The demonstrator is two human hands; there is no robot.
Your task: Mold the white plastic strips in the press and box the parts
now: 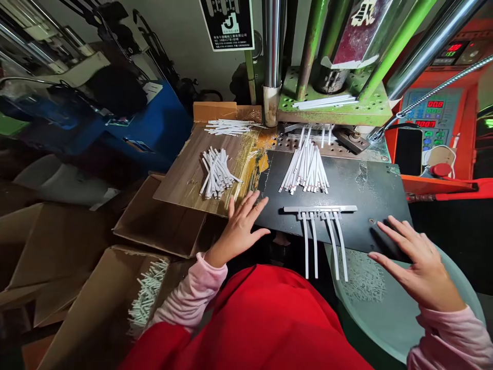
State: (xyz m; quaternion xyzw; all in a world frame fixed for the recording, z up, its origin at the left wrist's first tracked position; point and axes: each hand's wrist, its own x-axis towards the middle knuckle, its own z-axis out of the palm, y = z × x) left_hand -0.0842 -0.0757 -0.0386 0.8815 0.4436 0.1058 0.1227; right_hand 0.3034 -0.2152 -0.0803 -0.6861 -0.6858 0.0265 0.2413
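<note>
My left hand [243,226] is spread over the seam between the wooden board and the black plate, fingers apart and nothing in them. My right hand [418,259] hovers at the right front corner of the black plate [377,200], also spread and holding nothing. Between them a white bar [320,209] lies on the plate, with several white strips [332,239] hanging from it over the front edge. Behind the bar a fanned pile of white strips [306,169] lies on the plate. Another bundle of white strips [219,173] rests left of my left hand.
More strips lie at the back of the wooden board [181,174]. A green press [335,113] with metal columns stands behind. At right are a red control box [464,139] and a phone [409,151]. Below sit a cardboard box [96,303] and a pale tub [408,329], both containing parts.
</note>
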